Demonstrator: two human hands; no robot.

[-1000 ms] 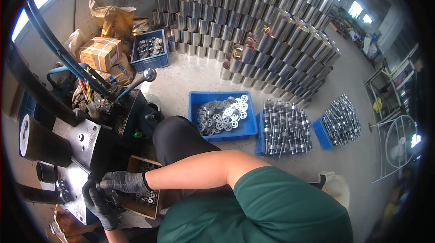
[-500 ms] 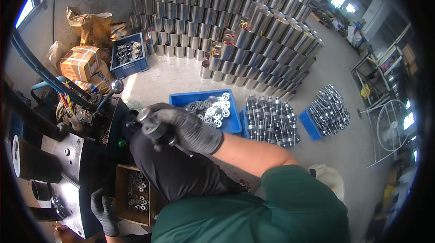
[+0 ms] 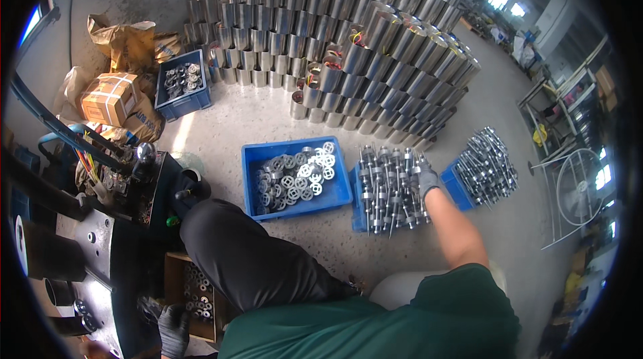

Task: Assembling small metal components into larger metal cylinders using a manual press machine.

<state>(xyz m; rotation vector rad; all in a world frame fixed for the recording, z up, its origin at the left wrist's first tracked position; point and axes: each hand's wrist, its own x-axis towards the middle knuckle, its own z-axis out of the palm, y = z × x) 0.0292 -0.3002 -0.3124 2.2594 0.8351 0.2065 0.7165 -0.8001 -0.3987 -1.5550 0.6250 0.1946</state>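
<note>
Steel shafts [image 3: 388,188] upright, packed in blue crate; right hand [image 3: 424,178] on them, grasp unclear.

Bare floor [image 3: 268,118] between stacked cylinders [image 3: 348,51] and blue crate [image 3: 298,181].

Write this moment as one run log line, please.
right hand: on upright shafts | left hand: beside small-parts box | grips: unclear

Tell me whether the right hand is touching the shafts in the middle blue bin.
Touching. The head view shows the gloved right hand laid over the right edge of the upright shafts, with no gap between glove and metal.
</note>
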